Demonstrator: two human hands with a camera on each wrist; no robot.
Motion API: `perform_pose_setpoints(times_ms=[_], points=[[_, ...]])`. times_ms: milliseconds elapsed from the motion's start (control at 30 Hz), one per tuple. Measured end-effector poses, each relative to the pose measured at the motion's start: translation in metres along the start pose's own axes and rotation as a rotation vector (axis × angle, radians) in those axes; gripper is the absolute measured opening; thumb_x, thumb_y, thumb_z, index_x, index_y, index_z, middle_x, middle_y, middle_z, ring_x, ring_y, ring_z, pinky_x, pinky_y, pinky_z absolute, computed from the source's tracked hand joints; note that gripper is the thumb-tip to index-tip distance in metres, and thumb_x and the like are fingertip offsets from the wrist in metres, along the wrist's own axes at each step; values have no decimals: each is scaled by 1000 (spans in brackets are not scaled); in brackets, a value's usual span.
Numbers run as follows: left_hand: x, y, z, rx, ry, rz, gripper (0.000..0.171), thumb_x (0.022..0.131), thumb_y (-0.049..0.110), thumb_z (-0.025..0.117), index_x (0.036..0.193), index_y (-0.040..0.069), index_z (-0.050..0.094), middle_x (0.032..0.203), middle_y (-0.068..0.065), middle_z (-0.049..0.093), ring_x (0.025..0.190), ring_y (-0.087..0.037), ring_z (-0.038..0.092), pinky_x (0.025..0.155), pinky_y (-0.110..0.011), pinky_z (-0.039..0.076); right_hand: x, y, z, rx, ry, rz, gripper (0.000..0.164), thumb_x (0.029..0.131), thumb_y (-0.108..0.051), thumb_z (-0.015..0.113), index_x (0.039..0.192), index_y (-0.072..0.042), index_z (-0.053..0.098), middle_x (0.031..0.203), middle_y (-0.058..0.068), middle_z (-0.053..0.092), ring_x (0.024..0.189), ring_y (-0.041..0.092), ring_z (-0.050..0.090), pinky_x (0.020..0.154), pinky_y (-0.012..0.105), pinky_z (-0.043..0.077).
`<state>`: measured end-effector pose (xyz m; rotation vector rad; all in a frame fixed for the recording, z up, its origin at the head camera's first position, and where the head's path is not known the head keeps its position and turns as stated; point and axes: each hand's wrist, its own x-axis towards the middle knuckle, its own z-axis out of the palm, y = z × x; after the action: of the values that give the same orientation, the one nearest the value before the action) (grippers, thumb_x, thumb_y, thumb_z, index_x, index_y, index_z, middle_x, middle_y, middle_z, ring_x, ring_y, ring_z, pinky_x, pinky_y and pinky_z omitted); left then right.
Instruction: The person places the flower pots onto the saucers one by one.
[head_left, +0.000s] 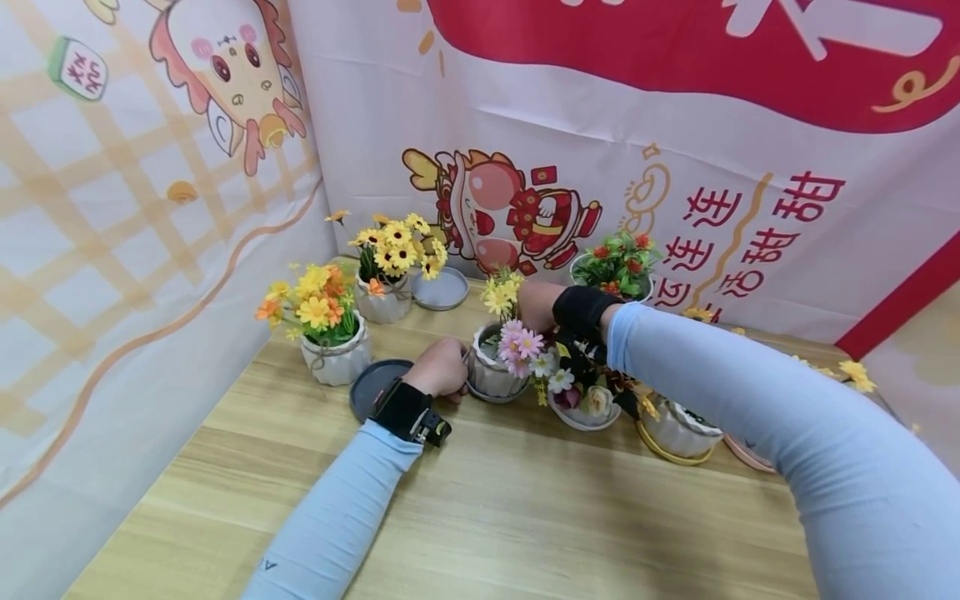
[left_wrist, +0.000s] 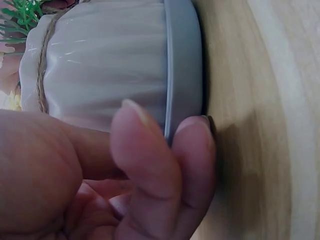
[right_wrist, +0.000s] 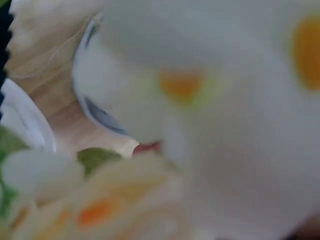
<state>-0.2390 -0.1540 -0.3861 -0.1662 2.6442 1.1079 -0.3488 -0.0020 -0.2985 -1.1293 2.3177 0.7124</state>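
A white pot [head_left: 495,372] with twine, holding pink and yellow flowers [head_left: 519,343], stands on a blue-grey saucer [left_wrist: 186,55] at the table's middle. On its left side, my left hand [head_left: 441,369] pinches the saucer's edge. The left wrist view shows one fingertip [left_wrist: 132,125] above the rim and another low against its side. My right hand [head_left: 537,306] reaches over to the pot's far right side. Flowers hide its fingers, and blurred white petals [right_wrist: 235,125] fill most of the right wrist view, so its hold cannot be made out.
A dark round saucer [head_left: 365,392] lies beside my left wrist. Pots of orange-yellow flowers [head_left: 333,358] and yellow daisies [head_left: 385,304] stand at left, near a grey saucer [head_left: 441,290]. Right of the middle are a rose pot [head_left: 588,417], a yellow-saucer pot [head_left: 678,433] and a red-flowered plant [head_left: 618,265].
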Motion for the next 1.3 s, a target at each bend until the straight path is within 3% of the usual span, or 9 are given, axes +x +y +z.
perform_pose_setpoints(times_ms=[133,267,433,567,733,900,1133,1300], points=[[1,4,3,-3,-5,-13,21,93,-5,47,94,3,66,65,-10,66,48,-19,63,45,-27,54,-4,3,5,213,42,118,35,96,-5,50,62,-12,48,63,2,37,60,17,33,54,27,29],[0,8,6,-13,-15,-29,20,94,-5,47,99,2,65,66,-10,66,49,-19,63,45,-27,54,-13,7,8,284,71,95,26,94,-4,53,69,-9,59,65,1,44,59,16,37,53,25,32],[-2,9,9,-15,-11,-20,22,95,-4,47,107,1,64,68,-10,67,49,-19,63,47,-27,54,-32,18,8,486,187,33,17,88,-3,60,83,-6,76,69,0,59,59,14,47,58,23,41],[-2,8,9,-28,-20,-24,27,96,-3,47,118,0,62,70,-11,67,51,-19,63,48,-28,55,-54,27,1,638,249,51,17,88,-6,63,79,-5,77,66,1,65,59,14,56,64,23,46],[-2,3,5,-36,-31,-17,36,98,2,47,133,0,57,74,-12,68,54,-18,64,52,-29,56,-92,32,-12,862,383,140,17,95,-10,63,97,-2,78,79,8,74,75,22,72,73,28,59],[3,-4,-8,-116,11,23,45,98,7,45,140,-6,48,79,-16,69,57,-18,65,54,-29,58,-142,30,-15,1009,551,150,19,97,-11,62,108,-1,75,89,12,74,81,25,72,70,30,61],[25,-5,-37,-369,77,-53,44,100,9,47,140,-7,45,89,-22,67,56,-16,64,58,-30,60,-209,12,19,1015,693,126,18,98,-20,64,101,-8,77,83,6,73,75,22,70,66,31,60],[55,-5,-52,-369,129,-157,51,104,21,46,145,-8,36,89,-16,66,53,-14,64,65,-33,61,-248,-21,61,1076,730,86,15,97,-24,66,97,-13,77,81,3,73,73,20,70,65,32,61]])
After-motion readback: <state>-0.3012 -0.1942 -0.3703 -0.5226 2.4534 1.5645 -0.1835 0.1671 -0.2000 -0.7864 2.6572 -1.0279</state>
